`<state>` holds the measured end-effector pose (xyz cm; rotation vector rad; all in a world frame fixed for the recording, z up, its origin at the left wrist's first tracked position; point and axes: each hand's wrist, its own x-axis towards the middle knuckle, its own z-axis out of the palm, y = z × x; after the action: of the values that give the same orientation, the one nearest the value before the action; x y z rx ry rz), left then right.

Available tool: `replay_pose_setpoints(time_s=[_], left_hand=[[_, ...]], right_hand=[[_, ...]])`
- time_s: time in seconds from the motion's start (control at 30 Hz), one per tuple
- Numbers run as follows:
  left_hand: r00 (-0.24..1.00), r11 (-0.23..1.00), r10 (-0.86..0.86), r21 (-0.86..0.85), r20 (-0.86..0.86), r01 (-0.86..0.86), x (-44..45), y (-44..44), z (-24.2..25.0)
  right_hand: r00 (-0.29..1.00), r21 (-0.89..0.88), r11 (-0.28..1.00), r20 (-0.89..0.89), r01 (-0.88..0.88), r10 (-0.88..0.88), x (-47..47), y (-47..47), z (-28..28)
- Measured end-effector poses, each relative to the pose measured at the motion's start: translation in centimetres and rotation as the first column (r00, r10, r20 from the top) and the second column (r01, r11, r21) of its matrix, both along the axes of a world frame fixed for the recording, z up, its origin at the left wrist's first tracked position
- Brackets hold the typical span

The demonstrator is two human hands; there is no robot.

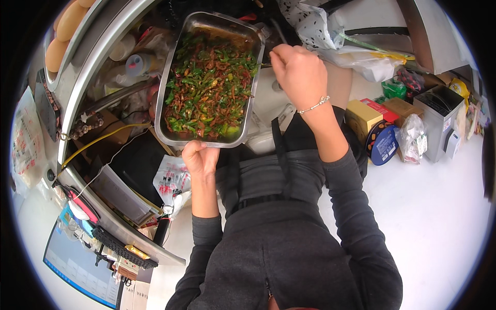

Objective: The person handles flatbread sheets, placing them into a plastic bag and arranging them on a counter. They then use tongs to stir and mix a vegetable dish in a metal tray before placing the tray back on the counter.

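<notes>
A rectangular stainless steel tray (248,112) full of cooked green peppers and brown shredded pieces (211,85) is held up in front of me. My left hand (199,159) grips its near short edge, thumb at the rim. Just right of the tray's far right side is my right hand (300,73), its fingers curled together and a bracelet (314,105) on the wrist. A thin dark item shows near its fingertips, but whether the fingers hold it is unclear.
Left, a curved-edged desk (131,228) bears a keyboard (124,248) and a monitor (83,263); eggs (57,54) sit in a holder farther up. Bottles, papers and a yellow cable (93,145) lie below the tray's left side. Boxes (362,120), a round blue tin (383,143) and plastic bags (360,64) are at right.
</notes>
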<state>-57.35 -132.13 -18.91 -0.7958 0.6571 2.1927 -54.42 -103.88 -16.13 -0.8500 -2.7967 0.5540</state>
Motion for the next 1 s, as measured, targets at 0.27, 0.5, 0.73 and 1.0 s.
replay_pose_setpoints(time_s=[0.27, 0.5, 0.73, 1.0], left_hand=[[1.0, 1.0, 0.0, -0.009, -0.024, 0.0, 0.1, 0.1, 0.4], [0.999, 0.998, 0.031, -0.056, 0.004, -0.031, 0.3, -0.1, 0.1], [1.0, 0.999, 0.026, -0.041, -0.008, -0.026, 0.6, -0.6, 0.1], [1.0, 0.999, 0.025, -0.042, 0.01, -0.024, 0.5, -0.6, -0.1]], right_hand=[[0.999, -0.01, 1.0, 0.027, 0.02, -0.02, -0.3, 0.0, -1.2], [0.996, -0.058, 0.998, -0.087, 0.005, -0.01, 0.7, 0.7, -0.8], [0.998, -0.04, 0.998, -0.043, -0.055, 0.053, 0.2, 0.7, -2.0], [0.998, -0.071, 0.997, -0.049, -0.029, 0.026, 0.8, 0.6, -1.2]])
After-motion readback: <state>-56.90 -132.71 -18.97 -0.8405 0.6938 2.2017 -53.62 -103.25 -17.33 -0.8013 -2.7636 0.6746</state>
